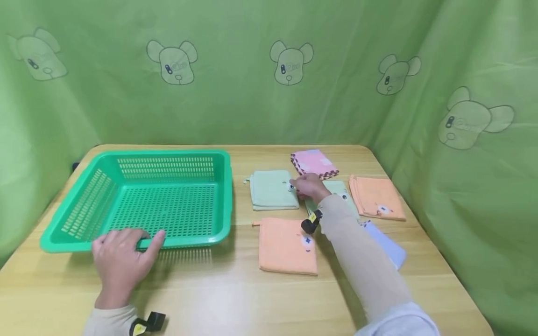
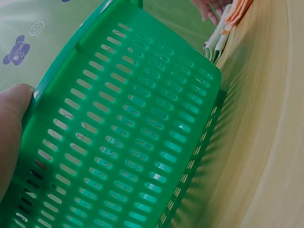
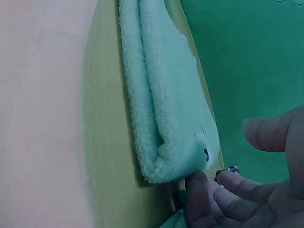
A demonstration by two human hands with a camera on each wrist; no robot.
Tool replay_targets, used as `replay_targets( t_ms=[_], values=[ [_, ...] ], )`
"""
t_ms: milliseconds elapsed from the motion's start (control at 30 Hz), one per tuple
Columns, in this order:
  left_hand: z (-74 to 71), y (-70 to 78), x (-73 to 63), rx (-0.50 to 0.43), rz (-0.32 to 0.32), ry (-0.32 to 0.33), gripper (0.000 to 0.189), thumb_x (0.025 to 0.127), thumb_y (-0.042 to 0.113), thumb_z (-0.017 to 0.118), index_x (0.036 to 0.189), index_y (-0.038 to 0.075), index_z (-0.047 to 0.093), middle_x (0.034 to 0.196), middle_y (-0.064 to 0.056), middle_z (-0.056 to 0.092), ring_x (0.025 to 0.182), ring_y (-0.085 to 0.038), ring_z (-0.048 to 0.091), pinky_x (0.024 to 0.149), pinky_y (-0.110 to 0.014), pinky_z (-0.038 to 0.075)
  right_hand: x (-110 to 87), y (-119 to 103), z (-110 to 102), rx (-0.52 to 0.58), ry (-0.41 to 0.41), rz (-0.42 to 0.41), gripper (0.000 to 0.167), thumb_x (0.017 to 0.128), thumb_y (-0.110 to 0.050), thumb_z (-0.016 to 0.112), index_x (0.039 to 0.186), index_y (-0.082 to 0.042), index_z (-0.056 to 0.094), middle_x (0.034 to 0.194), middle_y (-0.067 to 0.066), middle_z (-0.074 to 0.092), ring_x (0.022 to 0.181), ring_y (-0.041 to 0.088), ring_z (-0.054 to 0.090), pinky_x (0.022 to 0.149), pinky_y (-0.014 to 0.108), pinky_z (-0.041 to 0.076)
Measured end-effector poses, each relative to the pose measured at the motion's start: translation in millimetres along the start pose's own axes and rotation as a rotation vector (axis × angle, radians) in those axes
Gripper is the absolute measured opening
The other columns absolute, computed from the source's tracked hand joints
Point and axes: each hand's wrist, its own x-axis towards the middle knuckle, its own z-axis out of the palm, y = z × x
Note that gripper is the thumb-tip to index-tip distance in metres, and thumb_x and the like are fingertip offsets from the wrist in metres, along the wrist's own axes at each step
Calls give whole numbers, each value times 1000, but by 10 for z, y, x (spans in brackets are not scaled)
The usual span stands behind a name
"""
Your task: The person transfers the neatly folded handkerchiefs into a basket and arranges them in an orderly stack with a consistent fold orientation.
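My left hand (image 1: 123,254) grips the near rim of a green plastic basket (image 1: 222,200), with the thumb along the rim. The basket has slotted sides and nothing inside it. At the right edge of a folded light green towel (image 1: 269,191) is my right hand (image 1: 310,185). In the right wrist view its fingertips (image 3: 197,183) reach the end of that towel (image 3: 180,95), while the thumb (image 3: 266,135) stands apart, pinching nothing. A second light green towel (image 1: 336,188) lies partly hidden under the right hand and forearm.
A folded orange towel (image 1: 279,247) lies in front, another orange one (image 1: 374,193) at the right. A pink patterned towel (image 1: 313,162) lies at the back. My right forearm partly covers a blue towel (image 1: 388,245). Green curtains (image 1: 252,112) surround the wooden table (image 1: 210,298).
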Motion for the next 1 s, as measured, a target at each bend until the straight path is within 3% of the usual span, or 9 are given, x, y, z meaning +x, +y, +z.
replay_targets(
  t_ms=[67,167,367,600,733,833,900,933,1000],
  values=[
    [4,-7,-17,-7,13,24,55,86,57,54,71,6,68,71,-14,67,63,-35,55,73,-53,30,7,-4,27,1,3,-4,28,96,-28,60,78,-9,50,88,7,52,85,23,60,79,36,49],
    [-1,-15,-30,-5,28,21,58,87,60,53,71,6,68,71,-14,68,63,-35,55,71,-53,30,25,0,44,-13,11,3,35,95,-30,61,70,-13,44,78,3,49,72,19,56,70,33,48],
    [-33,-51,-2,-5,82,-47,79,85,79,39,78,7,69,79,-14,69,68,-36,57,71,-52,30,15,-36,43,-43,41,25,29,93,-31,64,78,-9,53,81,6,54,68,18,53,66,31,48],
    [16,-19,21,-22,120,-9,88,82,85,30,78,5,67,79,-16,68,71,-40,56,73,-55,31,-1,-17,42,-71,75,5,28,88,-19,71,72,-7,52,65,2,50,57,15,48,58,30,45],
    [44,2,7,-31,90,-9,88,80,86,30,81,6,66,84,-18,68,80,-44,55,80,-60,30,31,24,70,-86,109,-35,20,83,-10,74,94,4,64,84,10,61,62,15,52,59,30,47],
    [67,11,-9,-51,57,-14,87,79,86,32,82,6,66,87,-19,67,86,-45,53,85,-63,27,50,35,88,-110,110,-41,42,84,-9,73,121,5,61,119,20,61,87,26,61,75,36,51],
    [84,16,-16,-60,45,-8,87,80,85,33,83,5,66,87,-19,67,87,-45,52,86,-63,26,59,35,95,-129,97,-51,47,86,-10,71,128,5,57,132,22,56,106,33,59,88,41,49],
    [93,19,-18,-62,44,0,87,80,85,34,83,4,66,86,-20,67,86,-45,52,86,-62,26,62,32,98,-135,97,-55,47,86,-11,71,128,5,57,132,21,55,112,34,56,93,43,46],
    [107,24,-18,-67,50,20,86,80,84,36,83,4,66,85,-20,67,85,-45,52,85,-62,26,69,29,97,-133,103,-68,37,86,-13,71,118,4,63,116,18,64,104,32,58,94,44,45]
  ],
)
